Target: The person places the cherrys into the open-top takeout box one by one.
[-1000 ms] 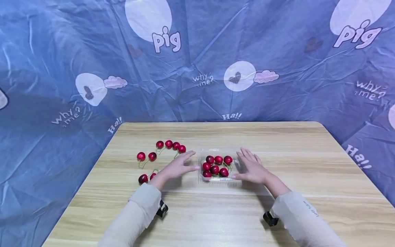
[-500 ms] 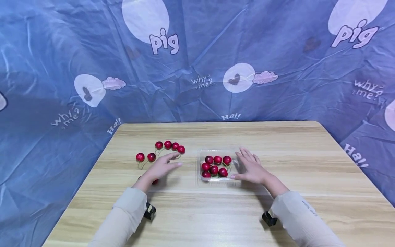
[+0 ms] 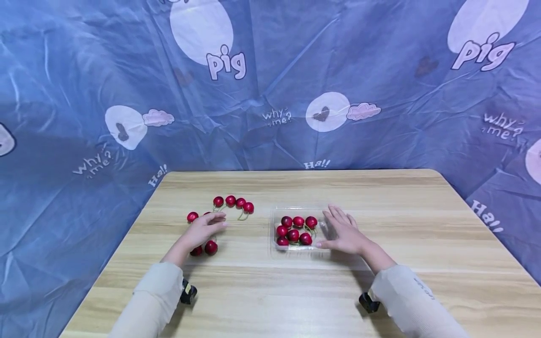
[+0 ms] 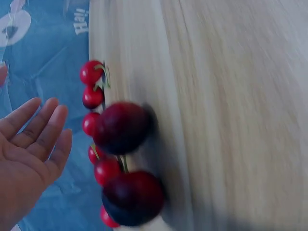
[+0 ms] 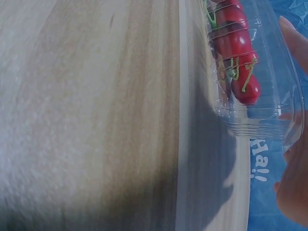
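Cherries (image 3: 230,201) lie around the left hand (image 3: 199,233), its palm visible only from its wrist; right hand (image 3: 344,234) touches the box (image 3: 320,230); both hands' fingers apart.

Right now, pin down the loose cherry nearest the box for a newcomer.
On the table, find the clear box. Left and farther back sits a row of four cherries. It's the right-end cherry, with no other between it and the box.

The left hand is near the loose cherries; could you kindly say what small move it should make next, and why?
I would suggest the left hand lower gently and pinch one loose cherry on the table. It holds nothing, several more lie close by, and the right hand is at the clear container, which already holds cherries.
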### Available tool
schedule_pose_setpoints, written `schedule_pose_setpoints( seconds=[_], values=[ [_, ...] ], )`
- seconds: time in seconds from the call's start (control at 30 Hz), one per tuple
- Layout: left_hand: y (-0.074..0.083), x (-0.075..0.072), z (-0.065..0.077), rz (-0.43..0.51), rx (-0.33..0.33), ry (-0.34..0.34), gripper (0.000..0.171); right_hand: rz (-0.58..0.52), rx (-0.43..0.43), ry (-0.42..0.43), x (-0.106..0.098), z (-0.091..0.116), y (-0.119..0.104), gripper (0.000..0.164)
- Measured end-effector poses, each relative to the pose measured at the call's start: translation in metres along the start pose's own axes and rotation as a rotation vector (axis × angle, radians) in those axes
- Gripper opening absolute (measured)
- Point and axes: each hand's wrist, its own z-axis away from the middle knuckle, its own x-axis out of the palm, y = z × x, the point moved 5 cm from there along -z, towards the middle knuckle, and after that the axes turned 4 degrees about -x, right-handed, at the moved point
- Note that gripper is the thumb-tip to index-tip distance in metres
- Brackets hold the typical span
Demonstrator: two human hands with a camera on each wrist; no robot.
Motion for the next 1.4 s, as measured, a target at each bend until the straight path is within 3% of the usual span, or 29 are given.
schedule_pose_setpoints(
  seconds=[0.13, 0.43, 0.83, 1.4],
  values=[
    [-0.011, -0.007, 0.000, 0.021, -0.017, 0.019, 0.048, 0.004, 0.002, 0.000, 0.000, 0.001, 0.001, 0.096],
    [-0.024, -0.016, 0.003, -0.059, -0.052, 0.056, 0.042, 0.005, 0.000, 0.000, 0.000, 0.001, 0.002, 0.095],
    [-0.047, -0.017, 0.001, -0.100, -0.118, 0.077, 0.036, 0.012, -0.006, -0.001, 0.002, 0.000, 0.002, 0.093],
    [-0.055, -0.012, -0.003, -0.120, -0.123, 0.048, 0.034, 0.015, -0.003, -0.015, 0.002, -0.001, 0.003, 0.094]
  ],
)
